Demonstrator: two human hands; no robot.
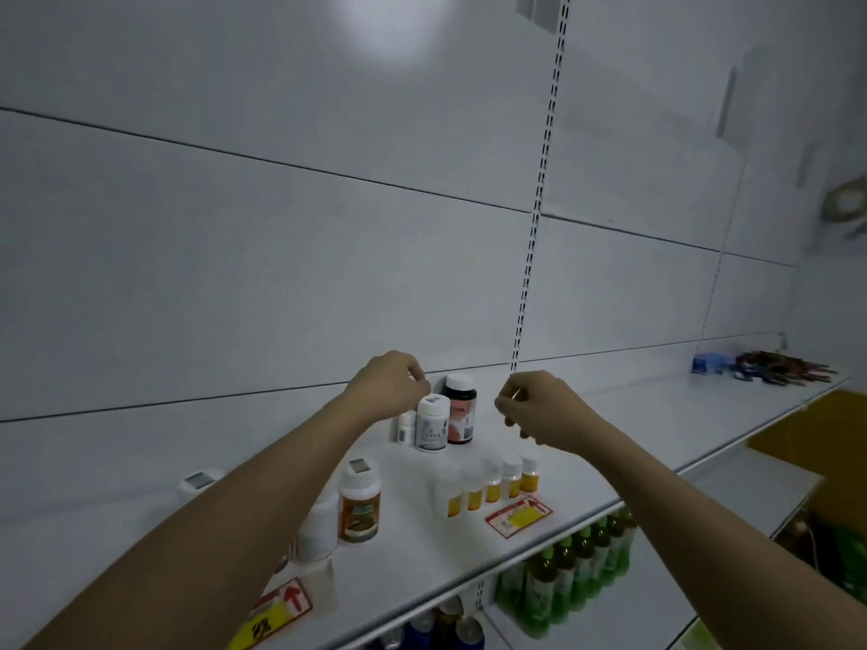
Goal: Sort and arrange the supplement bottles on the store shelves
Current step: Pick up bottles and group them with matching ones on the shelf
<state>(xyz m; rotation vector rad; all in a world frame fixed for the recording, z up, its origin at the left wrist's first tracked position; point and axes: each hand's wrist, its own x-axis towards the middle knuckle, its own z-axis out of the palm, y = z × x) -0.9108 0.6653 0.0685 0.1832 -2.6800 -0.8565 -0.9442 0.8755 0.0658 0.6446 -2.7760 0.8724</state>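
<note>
Supplement bottles stand on a white shelf (633,415). At the back are a dark bottle with a white cap (460,409), a white bottle (431,423) in front of it and a small white one (405,428). A row of several small yellow-labelled bottles (488,485) runs toward the shelf front. An orange-labelled bottle (359,504) and a plain white bottle (318,532) stand at the left. My left hand (387,386) hovers above the back bottles with fingers curled and nothing in it. My right hand (539,408) is raised to the right, its fingers curled too, also without anything.
Two red-and-yellow price tags (518,514) (277,612) lie at the shelf front. Green drink bottles (572,574) fill the shelf below. Blue packs and dark items (769,365) sit at the shelf's far right. A slotted upright rail (539,204) runs up the back wall.
</note>
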